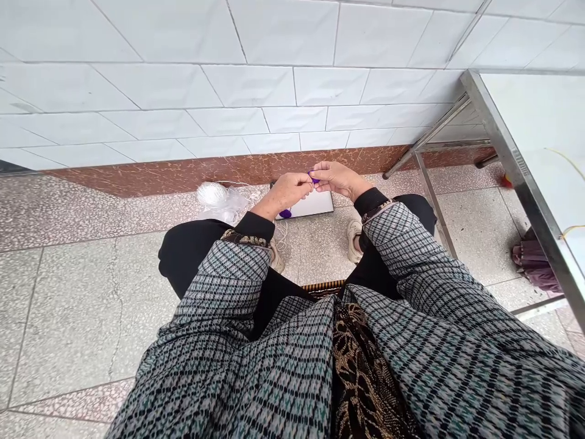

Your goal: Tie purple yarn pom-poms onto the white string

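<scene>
I see 1 camera at work, worn on the person's head, looking forward and down past the person's chest. The fingers [304, 178] come just above the middle of its view, at arm's reach from the lens. Nearest to it is the checked jacket [219, 366], filling the bottom of the view below the fingers, its 2 sleeves running up toward them. Beyond and above the fingers, the camera faces a tiled wall [260, 85], which spans the top from side to side. The view is wide: floor [68, 317] shows to the left of the fingers, and to their right a white surface [534, 113] is cut by the edge.
</scene>
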Tool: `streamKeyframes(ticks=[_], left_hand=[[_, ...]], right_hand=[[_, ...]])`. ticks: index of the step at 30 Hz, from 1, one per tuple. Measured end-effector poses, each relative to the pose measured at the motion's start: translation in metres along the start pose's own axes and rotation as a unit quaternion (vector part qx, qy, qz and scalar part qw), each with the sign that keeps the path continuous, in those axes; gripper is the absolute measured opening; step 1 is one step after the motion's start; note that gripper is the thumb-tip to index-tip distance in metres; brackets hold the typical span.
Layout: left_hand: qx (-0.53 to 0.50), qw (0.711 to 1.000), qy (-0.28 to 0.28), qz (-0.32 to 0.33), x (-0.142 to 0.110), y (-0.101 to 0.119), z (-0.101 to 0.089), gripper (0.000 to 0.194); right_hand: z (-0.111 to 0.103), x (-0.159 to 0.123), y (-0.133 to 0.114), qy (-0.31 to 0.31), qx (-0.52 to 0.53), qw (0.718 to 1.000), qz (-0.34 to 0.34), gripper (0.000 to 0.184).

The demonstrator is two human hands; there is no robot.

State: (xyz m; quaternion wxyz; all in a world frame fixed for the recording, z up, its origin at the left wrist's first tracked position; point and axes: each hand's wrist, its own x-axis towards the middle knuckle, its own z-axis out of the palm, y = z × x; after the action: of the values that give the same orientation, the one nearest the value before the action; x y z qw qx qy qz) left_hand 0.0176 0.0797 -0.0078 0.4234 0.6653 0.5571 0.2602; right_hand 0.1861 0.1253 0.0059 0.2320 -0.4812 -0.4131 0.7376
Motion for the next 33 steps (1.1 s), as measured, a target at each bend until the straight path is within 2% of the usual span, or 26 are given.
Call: streamKeyframes(ticks=[3,6,9,11,13,14,16,19,22,24,26,30,33], left_hand=[[-0.016,1.0,-0.026,-0.007,0.0,0.0,0.001,0.016],[-0.013,0.998,-0.063,-0.026,0.0,0.001,0.0,0.017],[0.02,0.998,-0.052,-0.034,0.0,0.002,-0.003,0.017],[0.042,0.998,-0.033,-0.027,-0.001,0.001,-0.005,0.019],[0.052,0.998,-0.03,-0.022,-0.001,0.002,-0.006,0.02],[0.052,0.998,-0.03,-0.024,-0.002,0.002,-0.006,0.02],[0.041,0.998,-0.029,-0.029,-0.002,0.002,-0.006,0.019],[0.012,1.0,-0.019,-0.019,-0.002,0.002,-0.004,0.018],[-0.014,0.999,-0.029,-0.005,-0.002,0.003,-0.001,0.018],[-0.025,0.999,-0.048,-0.005,-0.001,0.003,0.001,0.017],[-0.026,0.998,-0.054,-0.013,0.0,0.003,0.002,0.016],[0.008,1.0,-0.008,-0.022,0.0,0.003,-0.004,0.018],[0.029,0.999,-0.001,-0.018,-0.002,0.003,-0.008,0.018]], right_hand=[[-0.003,-0.003,-0.006,0.017,0.022,0.999,-0.033,0.027],[-0.008,-0.011,-0.015,-0.02,0.014,0.998,-0.056,0.018],[-0.013,-0.019,-0.019,-0.093,-0.092,0.991,-0.037,0.015],[-0.013,-0.02,-0.017,-0.136,-0.196,0.971,-0.004,0.015],[-0.012,-0.016,-0.012,-0.147,-0.273,0.951,0.022,0.017],[-0.011,-0.013,-0.009,-0.133,-0.288,0.948,0.028,0.019],[-0.009,-0.007,-0.005,-0.06,-0.261,0.963,0.02,0.024],[-0.006,0.001,-0.004,0.045,-0.118,0.992,-0.014,0.026],[-0.005,0.001,-0.008,0.066,0.034,0.996,-0.057,0.021],[-0.006,-0.003,-0.012,0.048,0.078,0.992,-0.084,0.018],[-0.008,-0.01,-0.016,0.008,0.064,0.993,-0.095,0.017],[-0.015,-0.021,-0.022,-0.105,-0.083,0.99,-0.05,0.014],[-0.017,-0.021,-0.02,-0.149,-0.237,0.96,-0.004,0.013]])
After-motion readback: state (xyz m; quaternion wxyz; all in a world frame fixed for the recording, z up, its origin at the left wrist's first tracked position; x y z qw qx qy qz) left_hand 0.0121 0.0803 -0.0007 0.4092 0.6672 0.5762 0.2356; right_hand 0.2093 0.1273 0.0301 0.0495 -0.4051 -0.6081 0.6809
